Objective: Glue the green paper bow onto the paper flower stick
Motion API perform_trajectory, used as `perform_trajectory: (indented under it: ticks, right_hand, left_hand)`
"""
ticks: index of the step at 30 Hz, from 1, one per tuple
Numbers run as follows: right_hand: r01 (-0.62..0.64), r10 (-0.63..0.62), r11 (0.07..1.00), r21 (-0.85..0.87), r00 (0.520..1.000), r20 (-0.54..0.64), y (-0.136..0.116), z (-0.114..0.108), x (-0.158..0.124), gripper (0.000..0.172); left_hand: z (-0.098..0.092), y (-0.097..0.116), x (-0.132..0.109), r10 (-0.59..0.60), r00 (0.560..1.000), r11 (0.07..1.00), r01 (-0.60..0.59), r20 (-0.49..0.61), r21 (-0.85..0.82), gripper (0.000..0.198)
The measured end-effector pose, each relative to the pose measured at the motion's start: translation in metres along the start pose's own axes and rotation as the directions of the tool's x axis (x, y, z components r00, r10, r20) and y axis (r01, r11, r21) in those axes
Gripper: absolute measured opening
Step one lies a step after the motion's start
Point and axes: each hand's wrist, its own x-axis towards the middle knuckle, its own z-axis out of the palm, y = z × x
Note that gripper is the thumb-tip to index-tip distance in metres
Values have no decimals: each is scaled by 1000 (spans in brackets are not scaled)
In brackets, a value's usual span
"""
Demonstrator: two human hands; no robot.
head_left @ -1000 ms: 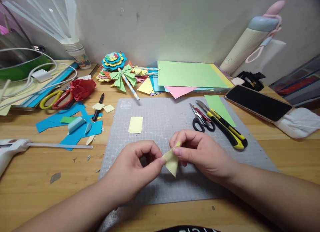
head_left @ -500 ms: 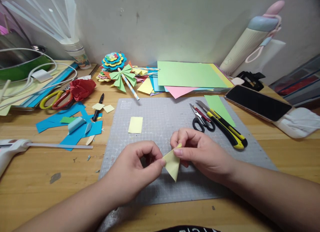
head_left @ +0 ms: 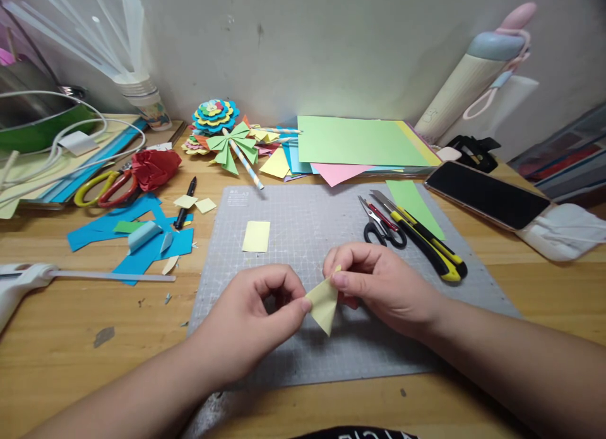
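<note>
Between my two hands a small piece of pale yellow paper (head_left: 324, 305), folded to a triangle, is held above the grey cutting mat (head_left: 284, 357), one point hanging down. My left hand (head_left: 258, 322) pinches its left corner between thumb and forefinger. At the upper right corner my right hand (head_left: 374, 284) grips it the same way, its other fingers curled behind. A flat yellow paper rectangle (head_left: 256, 236) lies on the mat beyond my left hand. Black-handled scissors (head_left: 379, 228) and a yellow and black utility knife (head_left: 428, 243) lie past my right hand.
Blue paper scraps (head_left: 151, 237), a black pen (head_left: 186, 202) and a glue gun (head_left: 28, 281) are on the left. Paper flowers (head_left: 215, 117) and green sheets (head_left: 360, 142) lie along the wall. A phone (head_left: 490, 194) rests at right.
The folded paper has risen slightly and tilted a little, its lower point shifting up and left. Both hands keep their pinch on it.
</note>
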Motion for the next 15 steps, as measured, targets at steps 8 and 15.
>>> perform_trajectory:
  ticks: [8,15]
  right_hand:
    - [44,-44,999,1,999,16,-1,0,-3,22]
    - [-5,4,999,38,1000,28,-1,0,-1,29]
  left_hand:
    - [1,0,0,-10,1000,1000,9,19,27,18]
    - [0,0,0,-3,1000,1000,3,6,-9,17]
